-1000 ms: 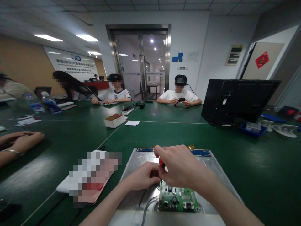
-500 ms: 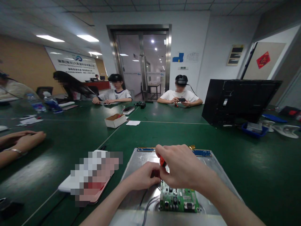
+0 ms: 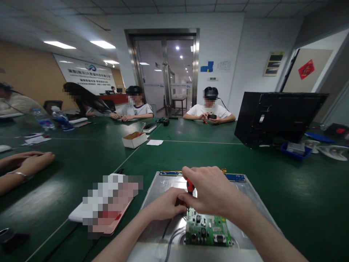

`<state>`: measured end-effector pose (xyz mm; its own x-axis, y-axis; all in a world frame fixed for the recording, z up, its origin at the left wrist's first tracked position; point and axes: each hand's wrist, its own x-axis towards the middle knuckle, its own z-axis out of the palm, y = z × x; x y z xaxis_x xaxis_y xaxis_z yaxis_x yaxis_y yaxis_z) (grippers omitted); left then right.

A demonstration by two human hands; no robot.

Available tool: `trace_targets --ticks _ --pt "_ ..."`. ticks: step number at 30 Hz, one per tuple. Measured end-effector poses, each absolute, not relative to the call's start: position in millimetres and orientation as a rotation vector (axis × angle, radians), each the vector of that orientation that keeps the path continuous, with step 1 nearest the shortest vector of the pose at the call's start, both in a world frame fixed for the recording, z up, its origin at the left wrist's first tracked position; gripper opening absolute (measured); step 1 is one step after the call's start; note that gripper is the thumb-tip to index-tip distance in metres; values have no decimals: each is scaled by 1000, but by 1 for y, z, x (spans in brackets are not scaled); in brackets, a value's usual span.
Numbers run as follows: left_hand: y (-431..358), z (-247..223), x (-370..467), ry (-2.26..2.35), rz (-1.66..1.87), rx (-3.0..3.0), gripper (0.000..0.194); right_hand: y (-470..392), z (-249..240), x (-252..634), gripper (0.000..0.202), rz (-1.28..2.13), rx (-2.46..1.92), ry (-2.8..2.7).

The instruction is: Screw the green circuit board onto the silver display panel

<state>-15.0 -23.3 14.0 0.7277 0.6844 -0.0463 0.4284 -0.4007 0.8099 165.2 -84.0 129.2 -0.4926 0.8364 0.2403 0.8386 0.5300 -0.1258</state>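
Observation:
My right hand (image 3: 211, 191) grips a red-and-black screwdriver (image 3: 190, 186) from above, its shaft pointing down at the upper left corner of a green circuit board (image 3: 208, 231). Close beside the screwdriver's lower end is my left hand (image 3: 170, 203), thumb and fingers pinched together; what lies between them is hidden. The board sits on a flat silver metal panel (image 3: 163, 183). Along the panel's far edge runs a narrow blue circuit strip (image 3: 236, 177), partly covered by my right hand. Grey cables (image 3: 169, 243) curve toward the board's left side.
Left of the panel lie a white item and a pink one (image 3: 114, 218), both blurred out. A small open box (image 3: 134, 139) stands farther off. At right are a black monitor (image 3: 272, 118) and a blue tray (image 3: 296, 153). Another person's hands (image 3: 35, 163) rest at left.
My right hand has shifted slightly and its fingers have turned, so more of the screwdriver handle shows. My left hand stays in place.

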Motion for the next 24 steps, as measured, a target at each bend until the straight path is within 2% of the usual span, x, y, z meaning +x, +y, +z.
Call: trace_targets --ticks 4,8,13,18,24 --pt "-23 13 -16 862 363 2040 12 -79 129 161 28 -87 -1569 -2488" --pt "-23 10 -17 882 369 2024 13 -77 129 162 12 -77 -1539 -2509" --pt "-22 10 -16 841 381 2028 7 -80 129 167 20 -1 -1446 -2510" --pt "-20 10 -16 790 365 2025 17 -75 125 166 29 -68 -1531 -2476" --pt "-21 5 -18 856 389 2007 12 -76 128 165 13 -58 -1528 -2502"
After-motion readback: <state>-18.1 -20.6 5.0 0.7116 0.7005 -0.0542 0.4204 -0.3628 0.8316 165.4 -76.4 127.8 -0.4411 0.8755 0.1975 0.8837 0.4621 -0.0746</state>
